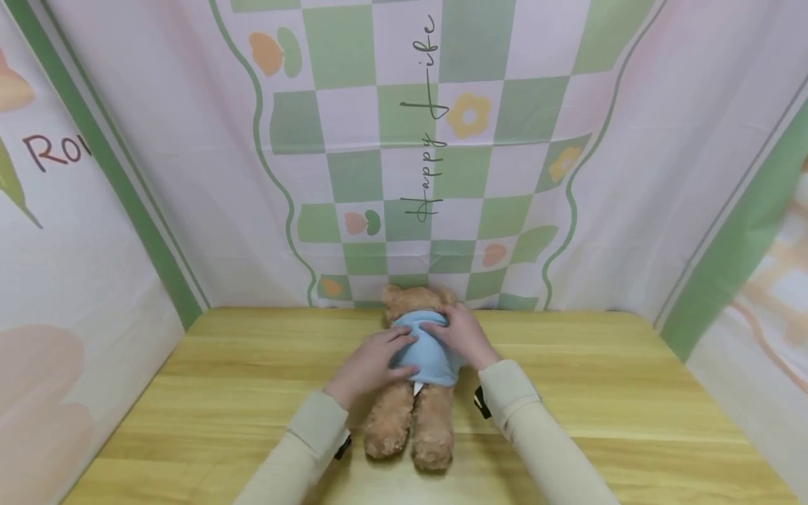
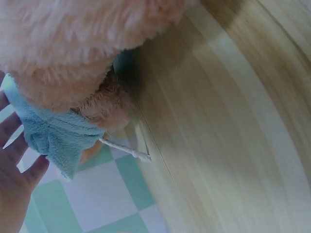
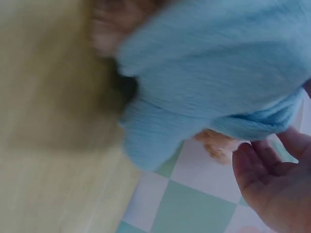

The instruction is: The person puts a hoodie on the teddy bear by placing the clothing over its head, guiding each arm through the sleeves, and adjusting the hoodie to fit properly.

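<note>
teddy bear (image 1: 431,366): seemed light, soft, best held mid-torso; left hand (image 1: 371,359) lay spread at nine o'clock, right hand (image 1: 466,337) pinched collar (image 1: 418,315).

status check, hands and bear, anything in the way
Left hand touching blue shirt, right hand at collar. Bear on table, wearing shirt. Nothing visibly blocking.
</note>
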{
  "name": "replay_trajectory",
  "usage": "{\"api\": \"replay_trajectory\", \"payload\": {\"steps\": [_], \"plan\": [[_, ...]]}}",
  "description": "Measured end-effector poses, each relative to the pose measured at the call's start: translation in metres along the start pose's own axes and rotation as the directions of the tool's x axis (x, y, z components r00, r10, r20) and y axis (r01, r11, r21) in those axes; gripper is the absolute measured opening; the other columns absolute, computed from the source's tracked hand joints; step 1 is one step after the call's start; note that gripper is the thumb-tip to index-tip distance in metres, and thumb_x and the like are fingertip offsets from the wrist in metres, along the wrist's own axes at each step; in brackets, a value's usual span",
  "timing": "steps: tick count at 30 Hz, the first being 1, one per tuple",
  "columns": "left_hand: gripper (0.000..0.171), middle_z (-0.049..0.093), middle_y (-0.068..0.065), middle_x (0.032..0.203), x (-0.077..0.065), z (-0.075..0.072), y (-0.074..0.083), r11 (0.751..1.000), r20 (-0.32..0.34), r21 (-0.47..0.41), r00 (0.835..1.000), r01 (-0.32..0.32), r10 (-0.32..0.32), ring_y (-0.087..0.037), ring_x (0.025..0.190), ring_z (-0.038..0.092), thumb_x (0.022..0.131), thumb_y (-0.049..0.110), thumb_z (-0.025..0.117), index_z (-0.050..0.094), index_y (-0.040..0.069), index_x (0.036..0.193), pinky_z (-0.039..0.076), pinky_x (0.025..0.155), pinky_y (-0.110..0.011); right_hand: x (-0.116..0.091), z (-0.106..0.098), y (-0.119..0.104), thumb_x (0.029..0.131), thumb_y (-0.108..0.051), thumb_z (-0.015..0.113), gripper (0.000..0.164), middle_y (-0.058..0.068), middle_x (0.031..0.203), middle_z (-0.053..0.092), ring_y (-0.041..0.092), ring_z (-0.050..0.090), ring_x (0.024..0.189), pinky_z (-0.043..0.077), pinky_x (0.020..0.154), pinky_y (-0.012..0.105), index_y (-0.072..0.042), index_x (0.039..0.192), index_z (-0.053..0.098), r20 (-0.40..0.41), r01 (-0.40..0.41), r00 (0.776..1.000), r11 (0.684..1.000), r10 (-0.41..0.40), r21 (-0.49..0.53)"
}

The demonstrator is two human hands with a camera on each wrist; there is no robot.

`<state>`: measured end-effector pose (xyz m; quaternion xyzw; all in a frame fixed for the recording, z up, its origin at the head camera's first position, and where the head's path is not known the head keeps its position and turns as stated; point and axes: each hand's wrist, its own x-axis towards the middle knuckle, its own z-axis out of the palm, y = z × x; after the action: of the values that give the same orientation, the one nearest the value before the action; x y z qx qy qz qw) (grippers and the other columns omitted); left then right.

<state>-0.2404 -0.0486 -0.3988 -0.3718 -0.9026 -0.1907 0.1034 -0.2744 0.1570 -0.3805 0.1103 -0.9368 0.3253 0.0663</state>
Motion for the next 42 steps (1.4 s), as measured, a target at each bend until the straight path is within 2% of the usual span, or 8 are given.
{"api": "replay_trajectory", "payload": {"steps": [4, 12, 15, 19, 25, 34, 38, 42], "plan": [[0.054, 0.054, -0.015, 0.138, 0.001, 0.001, 0.002, 1.000, -0.010, 0.012, 1.000, 0.001, -0.001, -0.033, 0.127, 0.051, 0.090, 0.043, 0.063, 0.058, 0.008, 0.130, 0.042, 0.106, -0.045, 0.007, -0.002, -0.004, 0.089, -0.025, 0.067, 0.027, 0.022, 0.109, 0.059, 0.035, 0.058, 0.096, 0.048, 0.083, 0.047, 0.002, 0.094, 0.063, 0.015, 0.070, 0.998, 0.996, -0.069, -0.049], [0.049, 0.056, -0.011, 0.136, 0.005, -0.003, -0.001, 0.999, 0.021, 0.034, 1.000, 0.012, -0.013, -0.029, 0.127, 0.052, 0.087, 0.041, 0.066, 0.062, 0.013, 0.127, 0.042, 0.106, -0.045, 0.014, 0.000, -0.013, 0.088, -0.014, 0.067, 0.013, 0.008, 0.083, 0.062, 0.023, 0.059, 0.074, 0.048, 0.065, 0.036, -0.010, 0.084, 0.055, -0.101, 0.250, 0.956, 0.943, -0.276, -0.219], [0.041, 0.060, -0.009, 0.131, 0.010, -0.007, -0.002, 0.998, 0.029, -0.022, 0.998, 0.065, -0.064, -0.028, 0.122, 0.056, 0.092, 0.038, 0.060, 0.064, 0.013, 0.124, 0.044, 0.103, -0.044, 0.015, -0.003, -0.013, 0.087, -0.019, 0.069, 0.014, 0.007, 0.086, 0.064, 0.023, 0.060, 0.077, 0.049, 0.067, 0.037, -0.010, 0.087, 0.059, -0.065, 0.218, 0.971, 0.962, -0.231, -0.164], [0.029, 0.065, -0.009, 0.119, 0.020, -0.012, -0.006, 0.976, -0.006, -0.107, 0.981, 0.190, -0.192, -0.025, 0.109, 0.063, 0.099, 0.027, 0.052, 0.064, 0.011, 0.120, 0.051, 0.093, -0.040, 0.017, -0.010, -0.008, 0.085, -0.026, 0.072, 0.028, 0.014, 0.107, 0.062, 0.029, 0.060, 0.098, 0.050, 0.084, 0.044, -0.007, 0.103, 0.063, 0.041, 0.111, 0.993, 0.993, -0.110, -0.042], [0.036, 0.056, -0.010, 0.128, 0.040, -0.017, -0.016, 0.920, 0.017, -0.192, 0.938, 0.343, -0.346, -0.027, 0.113, 0.059, 0.095, 0.027, 0.059, 0.059, 0.010, 0.127, 0.050, 0.095, -0.041, 0.020, -0.018, -0.001, 0.088, -0.022, 0.068, 0.045, 0.025, 0.139, 0.046, 0.040, 0.048, 0.126, 0.041, 0.104, 0.051, 0.001, 0.125, 0.059, 0.209, 0.072, 0.975, 0.997, -0.071, 0.003], [0.025, 0.043, -0.020, 0.142, 0.055, -0.010, -0.028, 0.962, 0.019, -0.038, 0.963, 0.271, -0.270, -0.037, 0.128, 0.046, 0.091, 0.027, 0.064, 0.066, 0.009, 0.109, 0.041, 0.105, -0.048, 0.024, -0.005, 0.008, 0.089, -0.015, 0.066, 0.027, 0.027, 0.130, 0.053, 0.041, 0.054, 0.117, 0.045, 0.098, 0.050, 0.004, 0.109, 0.066, 0.156, 0.228, 0.965, 0.969, -0.212, -0.091], [0.020, 0.052, -0.018, 0.132, 0.055, -0.005, -0.032, 0.957, 0.073, -0.080, 0.960, 0.277, -0.272, -0.033, 0.112, 0.058, 0.095, 0.025, 0.060, 0.060, 0.009, 0.107, 0.048, 0.093, -0.045, 0.021, 0.002, 0.013, 0.094, -0.016, 0.059, 0.015, 0.022, 0.117, 0.059, 0.036, 0.058, 0.105, 0.047, 0.087, 0.048, -0.003, 0.102, 0.060, 0.168, 0.200, 0.968, 0.978, -0.188, -0.057], [0.019, 0.059, -0.017, 0.121, 0.054, 0.001, -0.032, 0.958, 0.052, -0.092, 0.962, 0.271, -0.267, -0.033, 0.103, 0.063, 0.097, 0.022, 0.056, 0.053, 0.009, 0.111, 0.051, 0.087, -0.045, 0.019, 0.005, 0.013, 0.096, -0.014, 0.055, 0.013, 0.018, 0.111, 0.062, 0.034, 0.060, 0.105, 0.048, 0.087, 0.048, -0.006, 0.106, 0.056, 0.147, 0.178, 0.975, 0.983, -0.169, -0.044]]}}
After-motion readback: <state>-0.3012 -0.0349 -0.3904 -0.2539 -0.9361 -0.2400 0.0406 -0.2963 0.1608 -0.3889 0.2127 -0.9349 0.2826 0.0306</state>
